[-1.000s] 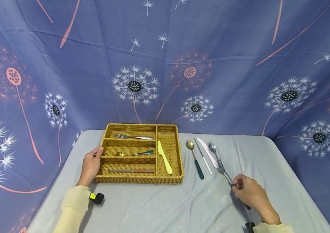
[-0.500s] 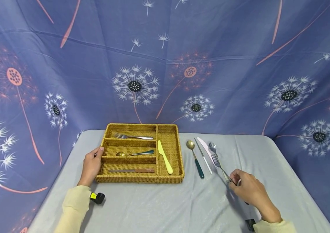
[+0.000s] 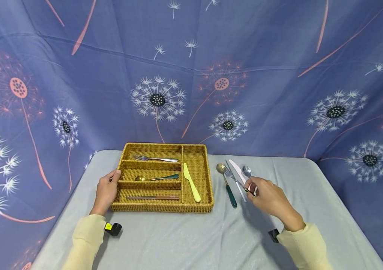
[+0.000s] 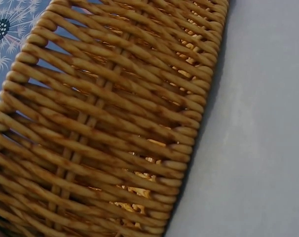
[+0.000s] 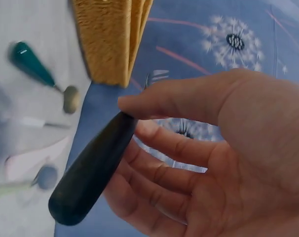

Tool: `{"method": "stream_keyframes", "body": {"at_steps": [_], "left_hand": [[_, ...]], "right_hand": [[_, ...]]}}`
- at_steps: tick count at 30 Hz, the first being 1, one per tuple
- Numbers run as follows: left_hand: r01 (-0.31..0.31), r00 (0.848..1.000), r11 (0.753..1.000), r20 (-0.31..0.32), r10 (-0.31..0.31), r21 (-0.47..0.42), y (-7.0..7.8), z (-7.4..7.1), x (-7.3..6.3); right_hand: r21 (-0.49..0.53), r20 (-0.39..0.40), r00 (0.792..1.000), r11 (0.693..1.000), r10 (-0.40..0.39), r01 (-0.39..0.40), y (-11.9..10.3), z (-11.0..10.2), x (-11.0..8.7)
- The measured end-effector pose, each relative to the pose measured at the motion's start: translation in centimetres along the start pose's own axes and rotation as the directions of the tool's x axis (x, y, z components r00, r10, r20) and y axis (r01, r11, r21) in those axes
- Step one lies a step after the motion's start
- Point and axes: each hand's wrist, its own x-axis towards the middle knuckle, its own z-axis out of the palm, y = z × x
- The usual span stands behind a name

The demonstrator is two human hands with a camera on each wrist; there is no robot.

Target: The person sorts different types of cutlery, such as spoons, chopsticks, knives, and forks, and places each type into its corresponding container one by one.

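Note:
My left hand grips the left wall of a woven cutlery tray, thumb over the rim. My right hand pinches a fork between thumb and fingers, above the loose cutlery. The fork's dark handle points toward the camera in the right wrist view. Beneath and beside the fork lie a gold spoon with a green handle, a slim white-ended utensil, a pink knife and a silver spoon. The left wrist view shows only the tray's woven wall.
In separate tray compartments lie a silver fork, a green-handled gold spoon, brown-ended chopsticks and a yellow knife. A pale cloth covers the table, and a blue patterned curtain hangs behind.
My right hand has carried the fork up and left, from right of the loose cutlery to over it. The left hand and the tray stay where they were.

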Motion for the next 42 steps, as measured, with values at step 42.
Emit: {"method": "stream_keyframes", "body": {"at_steps": [42], "left_hand": [[-0.004, 1.0, 1.0, -0.017, 0.004, -0.012, -0.3, 0.1, 0.3]], "right_hand": [[-0.148, 0.249, 0.905, 0.91, -0.345, 0.387, -15.3, 7.7, 20.7]]}}
